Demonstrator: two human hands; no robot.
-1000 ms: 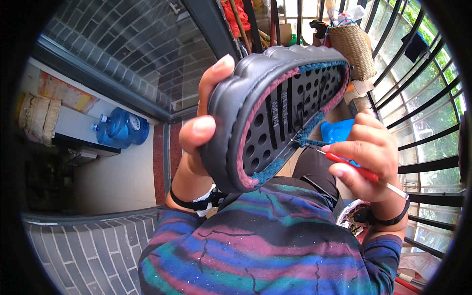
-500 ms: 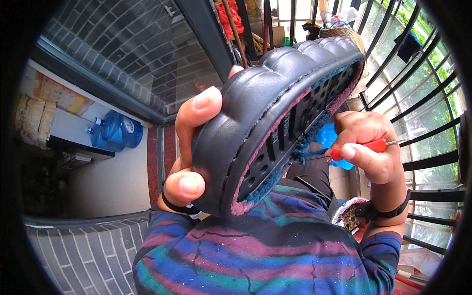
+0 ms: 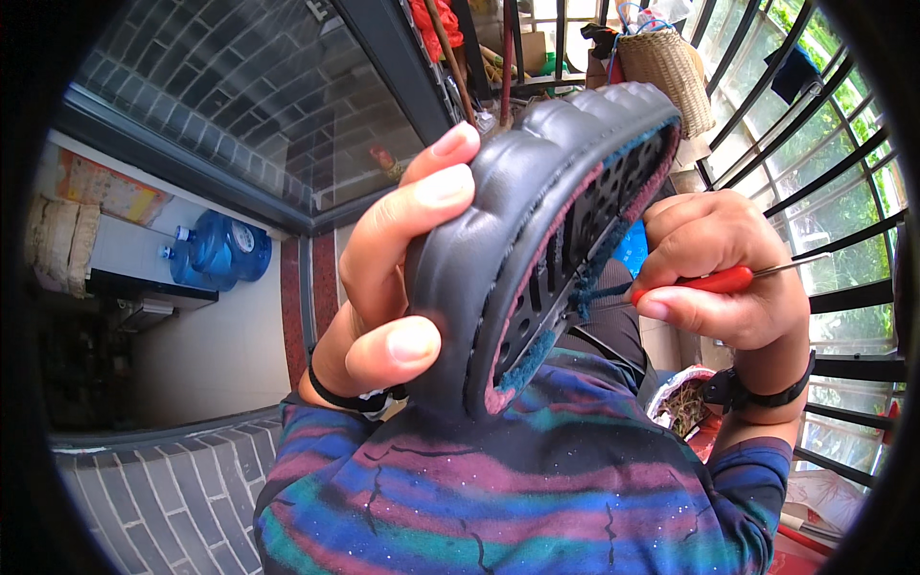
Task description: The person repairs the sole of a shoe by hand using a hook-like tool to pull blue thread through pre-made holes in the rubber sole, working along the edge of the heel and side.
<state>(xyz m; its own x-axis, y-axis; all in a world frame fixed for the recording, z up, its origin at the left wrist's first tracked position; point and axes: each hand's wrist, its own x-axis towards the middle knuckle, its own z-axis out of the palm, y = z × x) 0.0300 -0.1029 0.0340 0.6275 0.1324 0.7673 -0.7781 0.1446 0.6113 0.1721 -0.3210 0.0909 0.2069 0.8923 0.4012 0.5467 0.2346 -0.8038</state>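
Slots (image 3: 563, 235) partly hidden, left fingers (image 3: 402, 218) clamped on sole (image 3: 522, 187), right fingers (image 3: 704, 235) around red handle (image 3: 717, 281)

Black sole (image 3: 460, 259) smooth satin rubber-like, yarn trim (image 3: 528, 362) fuzzy matt, tool handle (image 3: 711, 281) glossy plastic, shank (image 3: 791, 264) bare metal, upper-right basket (image 3: 666, 81) rough weave, left-side bottles (image 3: 218, 249) translucent plastic

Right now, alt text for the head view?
Left hand grips a black slipper sole edged with pink and teal yarn; right hand holds a red-handled metal tool, a teal strand running toward it. Beyond: woven basket, black railings.
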